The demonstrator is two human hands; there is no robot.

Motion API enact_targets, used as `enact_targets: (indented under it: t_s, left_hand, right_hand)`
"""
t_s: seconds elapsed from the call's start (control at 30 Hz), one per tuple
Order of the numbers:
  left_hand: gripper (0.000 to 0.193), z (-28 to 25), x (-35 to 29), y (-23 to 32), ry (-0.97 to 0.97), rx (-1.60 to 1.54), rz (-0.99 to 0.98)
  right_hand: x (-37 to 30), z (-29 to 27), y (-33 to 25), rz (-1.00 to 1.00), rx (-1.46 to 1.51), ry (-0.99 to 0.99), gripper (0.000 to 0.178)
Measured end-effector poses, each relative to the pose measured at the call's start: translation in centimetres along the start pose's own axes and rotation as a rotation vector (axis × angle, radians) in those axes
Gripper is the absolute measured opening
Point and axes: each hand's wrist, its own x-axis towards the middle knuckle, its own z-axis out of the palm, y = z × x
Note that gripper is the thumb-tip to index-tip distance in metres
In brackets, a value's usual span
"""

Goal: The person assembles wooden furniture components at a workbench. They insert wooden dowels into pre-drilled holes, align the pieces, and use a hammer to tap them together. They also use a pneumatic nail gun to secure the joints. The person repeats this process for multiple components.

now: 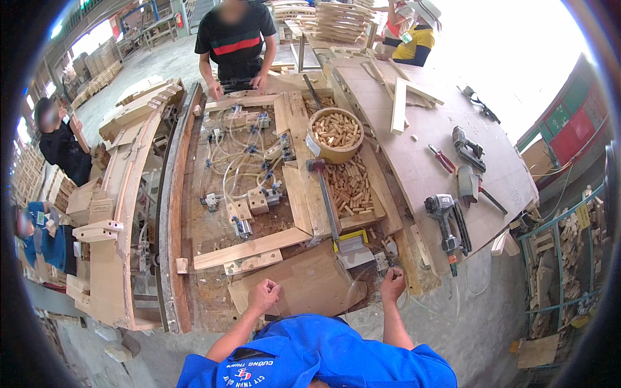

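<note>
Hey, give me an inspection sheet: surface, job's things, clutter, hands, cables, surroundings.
Surface: wooden workbench, stained and worn.
Job's things: wooden strips bordering metal fittings; brown sheet nearer the wearer; bucket and box of wooden pegs.
Clutter: hammer at the box's left edge; nail guns and red-handled tool on the right-hand table.
Hands: left hand curled at the brown sheet, right hand near a small metal block; grip unclear.
Cables: pale hoses looping among the fittings.
Surroundings: person across the workbench; other people and stacked wood beyond.
</note>
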Motion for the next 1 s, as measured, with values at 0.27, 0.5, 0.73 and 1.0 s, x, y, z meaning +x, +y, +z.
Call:
enact_targets:
  t_s: [0.27,0.5,0.73,1.0]
  left_hand:
    - [0.027,-0.1,-0.1,0.1,-0.009,0.012,-0.023]
    - [0.027,0.2,0.0,-0.4,0.001,-0.002,0.008]
    - [0.026,0.3,0.8,-2.6,0.048,-0.007,0.108]
    - [0.027,0.5,0.7,-1.5,0.036,0.023,0.039]
  right_hand:
    - [0.0,0.3,0.4,0.005,-0.015,-0.012,0.016]
    - [0.1,0.3,1.2,-0.003,-0.008,-0.003,0.016]
    - [-0.2,0.4,0.0,-0.014,-0.024,-0.048,0.017]
    - [0.4,0.1,0.8,-0.059,-0.075,-0.031,0.016]
